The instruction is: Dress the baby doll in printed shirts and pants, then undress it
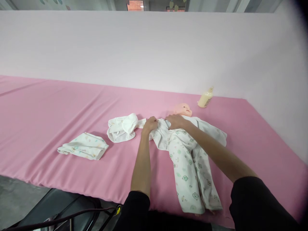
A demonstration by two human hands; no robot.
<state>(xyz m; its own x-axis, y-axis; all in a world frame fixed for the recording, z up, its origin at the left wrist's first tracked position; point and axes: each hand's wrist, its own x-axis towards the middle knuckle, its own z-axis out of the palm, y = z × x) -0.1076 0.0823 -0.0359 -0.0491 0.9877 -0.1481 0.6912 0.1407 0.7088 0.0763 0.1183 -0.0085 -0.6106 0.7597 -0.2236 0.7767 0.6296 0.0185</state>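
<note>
A baby doll point(183, 109) lies on its back on the pink-covered table, its head toward the wall. It wears a white shirt point(162, 138) and white trousers point(190, 173) with a green animal print. My left hand point(151, 124) is closed in a fist around the shirt's sleeve, left of the doll's body. At the shoulder, close to the doll's neck, my right hand point(177, 122) has its fingers curled on the shirt cloth. The doll's arm inside that sleeve is hidden. The shirt's other side spreads out flat to the right.
Left of my hands lies a bunched white cloth piece point(121, 130), and farther left a folded printed garment point(84, 146). A pump bottle point(205, 98) of pale yellow liquid stands near the white wall point(144, 48). A black chair point(60, 208) is below the table's front edge.
</note>
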